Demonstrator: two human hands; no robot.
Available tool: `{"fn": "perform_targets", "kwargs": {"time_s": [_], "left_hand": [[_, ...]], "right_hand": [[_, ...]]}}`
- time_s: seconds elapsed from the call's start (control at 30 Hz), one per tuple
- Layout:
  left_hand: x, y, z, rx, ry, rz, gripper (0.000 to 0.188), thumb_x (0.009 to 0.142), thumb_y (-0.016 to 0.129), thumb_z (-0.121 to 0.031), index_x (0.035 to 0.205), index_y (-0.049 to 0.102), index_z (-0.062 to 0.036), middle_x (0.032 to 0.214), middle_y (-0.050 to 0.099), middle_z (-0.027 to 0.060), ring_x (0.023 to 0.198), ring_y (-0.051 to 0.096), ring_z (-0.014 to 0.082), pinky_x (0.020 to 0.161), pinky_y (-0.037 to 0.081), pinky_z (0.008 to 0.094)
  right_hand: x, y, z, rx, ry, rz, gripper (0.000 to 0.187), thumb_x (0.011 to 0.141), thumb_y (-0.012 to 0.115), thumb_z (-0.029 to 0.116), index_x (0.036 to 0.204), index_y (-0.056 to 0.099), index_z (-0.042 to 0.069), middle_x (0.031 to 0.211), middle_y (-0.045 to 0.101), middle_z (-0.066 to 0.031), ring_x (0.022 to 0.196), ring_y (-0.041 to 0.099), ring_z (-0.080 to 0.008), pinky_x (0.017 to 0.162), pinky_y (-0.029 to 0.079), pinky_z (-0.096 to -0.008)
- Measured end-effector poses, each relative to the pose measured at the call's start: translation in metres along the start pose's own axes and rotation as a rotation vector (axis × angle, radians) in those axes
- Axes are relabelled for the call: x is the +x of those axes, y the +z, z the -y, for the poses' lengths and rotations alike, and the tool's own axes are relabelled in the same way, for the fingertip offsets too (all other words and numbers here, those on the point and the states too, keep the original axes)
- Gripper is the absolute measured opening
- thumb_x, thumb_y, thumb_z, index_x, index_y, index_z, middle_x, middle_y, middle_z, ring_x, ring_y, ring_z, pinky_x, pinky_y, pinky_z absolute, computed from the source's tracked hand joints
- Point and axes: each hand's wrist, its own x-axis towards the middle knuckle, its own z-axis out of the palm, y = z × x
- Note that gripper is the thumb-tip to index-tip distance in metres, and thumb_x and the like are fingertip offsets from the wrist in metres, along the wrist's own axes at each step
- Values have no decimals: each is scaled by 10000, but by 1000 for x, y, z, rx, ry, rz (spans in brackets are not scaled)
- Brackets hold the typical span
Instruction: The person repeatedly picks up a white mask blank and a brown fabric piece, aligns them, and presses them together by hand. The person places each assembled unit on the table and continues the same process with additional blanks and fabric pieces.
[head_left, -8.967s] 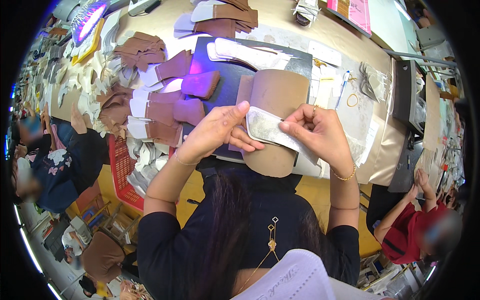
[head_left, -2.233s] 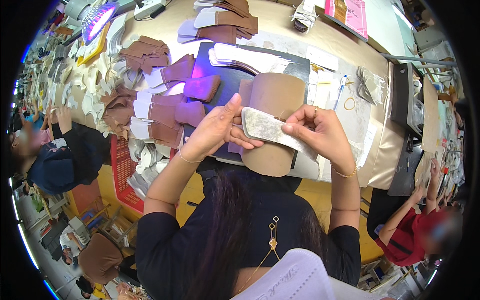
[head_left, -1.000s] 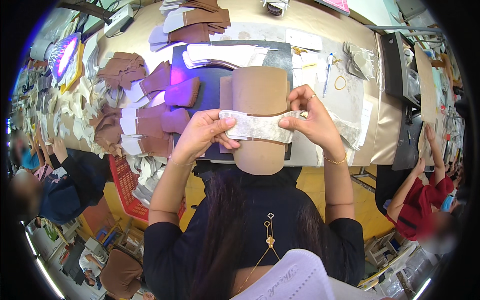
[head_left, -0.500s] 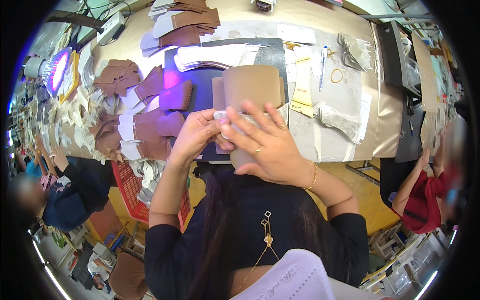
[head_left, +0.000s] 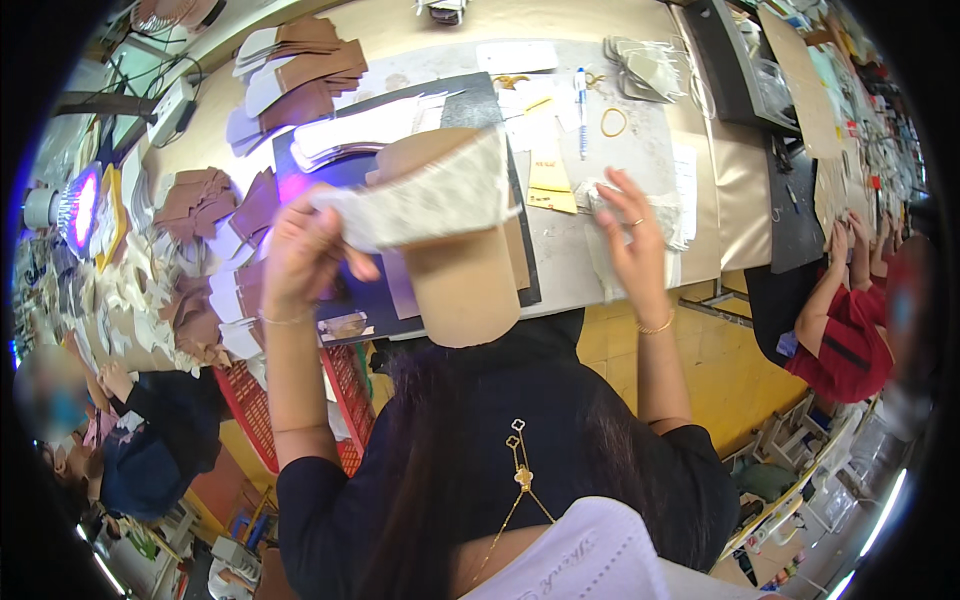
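Observation:
My left hand [head_left: 305,250] pinches the left end of a pale grey, curved cut piece of fabric or leather [head_left: 440,195], held slanting up to the right. Beneath it shows a tan rounded form [head_left: 465,290], partly covered by the piece, resting over flat tan sheets on a black mat [head_left: 300,165]. My right hand [head_left: 635,235] is open with its fingers stretched out and holds nothing. It is over a stack of similar pale pieces [head_left: 665,215]; whether it touches them I cannot tell.
Brown and white cut pieces [head_left: 300,75] lie in fanned stacks at the far left, more [head_left: 195,205] nearer a lit lamp [head_left: 85,205]. A pen [head_left: 581,115], a yellow paper pattern [head_left: 548,180] and a rubber band [head_left: 613,122] lie right of the mat. A red basket [head_left: 245,410] stands below the table's edge.
My hands have parted. The left has moved left and lifts the pale piece across the tan form; the right has let go and moved right to the pale stack. The view has turned slightly.

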Motion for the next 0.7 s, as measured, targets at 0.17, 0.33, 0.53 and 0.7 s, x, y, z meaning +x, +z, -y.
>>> {"fn": "perform_targets", "kwargs": {"time_s": [0.17,0.33,0.53,0.7], "left_hand": [[45,-62,-37,269,11,-270,296,977,573,-221,1132,565,31,808,686,136,580,668,182,505,547,271],[69,-99,-38,875,-338,-509,346,939,637,-311,947,599,33,757,675,116,617,700,178,518,563,249],[7,-124,-60,977,-256,-771,356,879,696,-289,1002,667,44,784,683,105,624,690,180,547,563,268],[-65,-156,-70,1558,-327,-1107,383,759,778,-267,980,695,34,816,704,138,731,696,227,681,551,338]], "right_hand": [[-1,-47,-42,-509,-91,-34,278,822,697,65,1098,699,106,1293,564,-113,1201,519,-314,993,416,-410],[-10,-40,-57,-604,-67,-30,328,799,728,74,1124,702,113,1117,602,-123,1058,564,-302,915,440,-397],[-15,-32,-57,-693,-170,-97,254,823,713,88,1075,679,86,1070,618,-96,1022,583,-264,893,431,-396],[-13,-33,-49,-784,-207,-15,131,829,683,63,929,601,45,933,607,-79,933,575,-267,857,411,-396]]}}
